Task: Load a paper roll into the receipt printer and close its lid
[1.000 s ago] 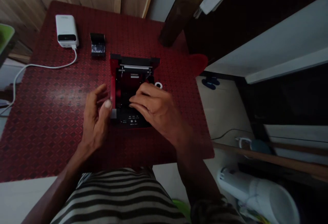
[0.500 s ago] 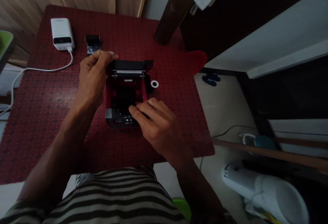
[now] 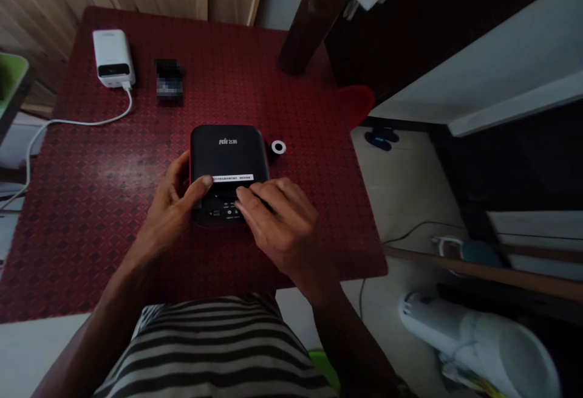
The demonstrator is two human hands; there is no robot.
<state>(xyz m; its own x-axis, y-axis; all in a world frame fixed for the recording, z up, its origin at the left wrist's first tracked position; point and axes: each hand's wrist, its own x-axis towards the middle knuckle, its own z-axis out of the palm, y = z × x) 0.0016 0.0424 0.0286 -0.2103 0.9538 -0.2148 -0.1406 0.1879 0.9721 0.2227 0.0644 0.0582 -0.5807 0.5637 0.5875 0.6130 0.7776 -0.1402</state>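
A small red-and-black receipt printer (image 3: 229, 155) sits on the table with its lid down. White lettering and a white label strip show on the lid; buttons and icons line the front panel. My left hand (image 3: 175, 206) grips the printer's left side, thumb pressed on the lid's front edge and fingers around the side. At the front right, the thumb and fingers of my right hand (image 3: 282, 219) are pinched together by the lid's front edge; what lies between them is too dark to make out. Beside the printer's right side is a dark roll with a white ring-shaped end (image 3: 279, 147).
A white power bank (image 3: 112, 51) with a white cable (image 3: 82, 123) lies at the back left of the red patterned table (image 3: 113, 252). Near it is a small dark blurred item (image 3: 169, 82). A tall brown bottle (image 3: 307, 27) stands at the back right, by a red stool (image 3: 357, 106).
The printer's lid has swung from raised to down, covering the inside. My left hand has come down from the lid's top edge to the printer's left front. My right hand stays at the front.
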